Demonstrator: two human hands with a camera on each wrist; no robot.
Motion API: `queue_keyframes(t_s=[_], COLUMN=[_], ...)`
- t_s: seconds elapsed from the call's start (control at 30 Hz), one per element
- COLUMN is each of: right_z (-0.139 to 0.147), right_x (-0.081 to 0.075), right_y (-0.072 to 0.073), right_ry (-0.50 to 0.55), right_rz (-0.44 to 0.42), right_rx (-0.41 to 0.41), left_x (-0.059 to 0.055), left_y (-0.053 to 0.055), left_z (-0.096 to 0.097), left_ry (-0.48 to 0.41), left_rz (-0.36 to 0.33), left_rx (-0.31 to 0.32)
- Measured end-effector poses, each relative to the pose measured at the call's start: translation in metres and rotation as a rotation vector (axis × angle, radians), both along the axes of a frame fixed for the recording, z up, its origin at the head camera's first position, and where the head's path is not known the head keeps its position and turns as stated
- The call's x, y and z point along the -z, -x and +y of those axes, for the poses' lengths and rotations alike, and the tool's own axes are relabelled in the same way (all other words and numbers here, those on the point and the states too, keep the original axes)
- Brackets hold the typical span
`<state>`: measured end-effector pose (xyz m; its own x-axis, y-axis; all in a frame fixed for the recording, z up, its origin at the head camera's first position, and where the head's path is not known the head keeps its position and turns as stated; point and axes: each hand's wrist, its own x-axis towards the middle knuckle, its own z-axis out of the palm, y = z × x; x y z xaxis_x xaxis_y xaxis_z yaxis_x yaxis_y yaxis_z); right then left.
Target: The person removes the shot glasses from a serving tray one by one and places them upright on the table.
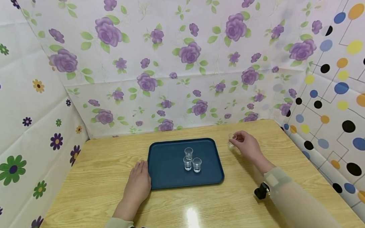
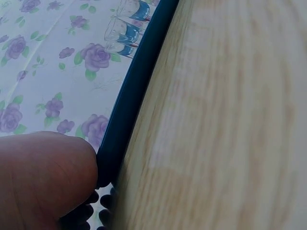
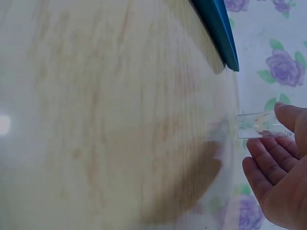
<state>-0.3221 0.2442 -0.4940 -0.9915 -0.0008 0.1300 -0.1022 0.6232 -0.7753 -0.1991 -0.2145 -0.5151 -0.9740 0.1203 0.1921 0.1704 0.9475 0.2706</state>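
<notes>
A dark blue rectangular tray lies on the table, with three small clear shot glasses standing grouped on it: one at the back, one at front left and one at front right. My left hand rests along the tray's left edge, fingers extended. To the right of the tray, my right hand pinches another clear shot glass between thumb and fingers. In the right wrist view its base sits close over the wood, and the thumb covers part of its upper end.
The light wooden table reaches a floral cloth backdrop at the back. Patterned cloths hang at the left and right. A black wrist camera sits on the right sleeve.
</notes>
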Motion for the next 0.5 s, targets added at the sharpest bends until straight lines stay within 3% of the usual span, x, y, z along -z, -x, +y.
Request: queue_keyframes(t_s=[0.5], right_z=[0.0029], right_x=[0.0059], right_y=[-0.0039], right_ry=[0.012], right_rz=[-0.023], right_rx=[-0.011], left_x=[-0.0017], left_y=[-0.0018], left_z=[0.0009], left_ry=[-0.003], left_rz=[-0.008], left_rx=[-0.001])
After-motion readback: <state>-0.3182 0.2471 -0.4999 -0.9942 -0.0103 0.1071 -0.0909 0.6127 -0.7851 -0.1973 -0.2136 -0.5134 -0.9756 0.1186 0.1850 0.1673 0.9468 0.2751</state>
